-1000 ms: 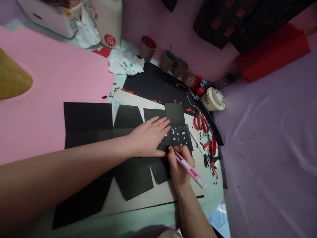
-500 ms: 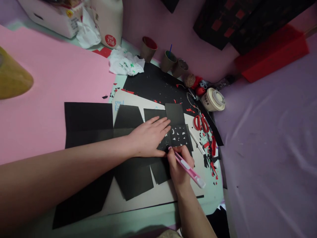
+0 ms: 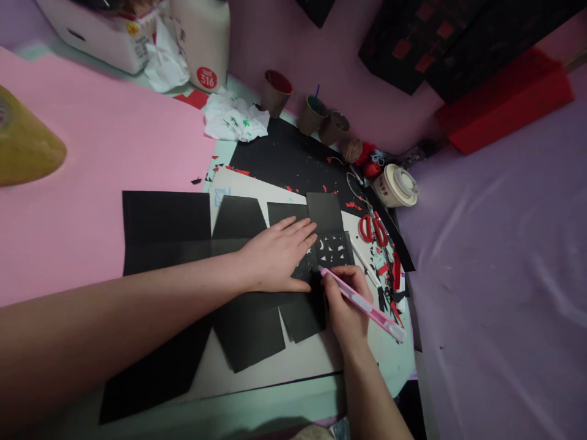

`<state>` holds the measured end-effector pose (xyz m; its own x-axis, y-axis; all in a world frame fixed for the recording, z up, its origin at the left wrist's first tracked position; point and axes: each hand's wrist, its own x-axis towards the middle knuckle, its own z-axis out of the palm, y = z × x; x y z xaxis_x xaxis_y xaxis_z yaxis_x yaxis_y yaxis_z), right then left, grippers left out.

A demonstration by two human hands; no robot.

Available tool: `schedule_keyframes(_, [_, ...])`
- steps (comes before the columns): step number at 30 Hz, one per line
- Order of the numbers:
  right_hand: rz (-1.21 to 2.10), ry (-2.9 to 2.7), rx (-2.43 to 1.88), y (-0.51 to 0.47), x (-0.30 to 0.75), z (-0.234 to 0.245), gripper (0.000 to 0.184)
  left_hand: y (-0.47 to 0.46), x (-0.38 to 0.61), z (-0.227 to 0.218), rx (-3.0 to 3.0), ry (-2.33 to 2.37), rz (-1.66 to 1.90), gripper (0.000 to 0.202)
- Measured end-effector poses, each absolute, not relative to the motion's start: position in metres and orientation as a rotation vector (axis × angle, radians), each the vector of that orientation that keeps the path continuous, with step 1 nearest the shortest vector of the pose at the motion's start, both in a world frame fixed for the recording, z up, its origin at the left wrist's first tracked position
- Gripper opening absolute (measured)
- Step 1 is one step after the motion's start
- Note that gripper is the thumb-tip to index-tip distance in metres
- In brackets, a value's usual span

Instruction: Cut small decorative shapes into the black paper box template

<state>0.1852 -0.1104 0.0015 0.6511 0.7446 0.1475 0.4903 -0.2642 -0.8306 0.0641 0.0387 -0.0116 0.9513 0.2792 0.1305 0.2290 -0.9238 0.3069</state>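
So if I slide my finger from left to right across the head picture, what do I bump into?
Yellow lump → pink paper → left hand, flat on black paper → right hand gripping a pink cutter → red box.

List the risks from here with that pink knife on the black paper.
1. The pink craft knife in the right hand has its tip close to the left hand, which presses the black paper flat; a slip could nick a finger.
2. The cut-out panel has many small holes close together; a stray stroke could tear the bridges between them.
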Motion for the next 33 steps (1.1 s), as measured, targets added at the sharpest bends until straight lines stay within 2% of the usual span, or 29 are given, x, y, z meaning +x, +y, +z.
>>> schedule_keyframes(10, [0.231, -1.229, -1.856, -0.11, 0.179, -0.009, 0.01, 0.039, 0.064, -0.008, 2.8, 0.372, 0.207, 0.087])
schedule_keyframes(33, [0.233, -1.266, -1.842, -0.11, 0.181, -0.011, 0.009, 0.038, 0.064, -0.01, 2.794, 0.378, 0.231, 0.083])
